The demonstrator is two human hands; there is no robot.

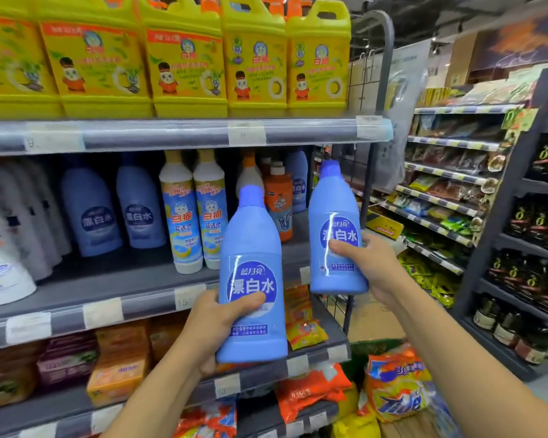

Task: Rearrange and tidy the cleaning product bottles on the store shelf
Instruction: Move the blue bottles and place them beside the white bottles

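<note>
Both held bottles (252, 279) (337, 235) are pale blue with darker blue round labels bearing white characters. The jugs (257, 58) above are yellow with orange caps; the shelf (108, 289) is grey.

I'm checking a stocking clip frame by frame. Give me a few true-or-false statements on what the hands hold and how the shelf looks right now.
1. Each hand holds one blue bottle. True: the left hand grips the nearer blue bottle, the right hand the farther blue bottle.
2. Both held bottles are lying flat on the shelf. False: both are upright, held in front of the middle shelf.
3. The top shelf carries yellow jugs. True.
4. An orange bottle stands on the middle shelf behind the held bottles. True.
5. The held bottles have orange caps. False: their caps are blue.
</note>
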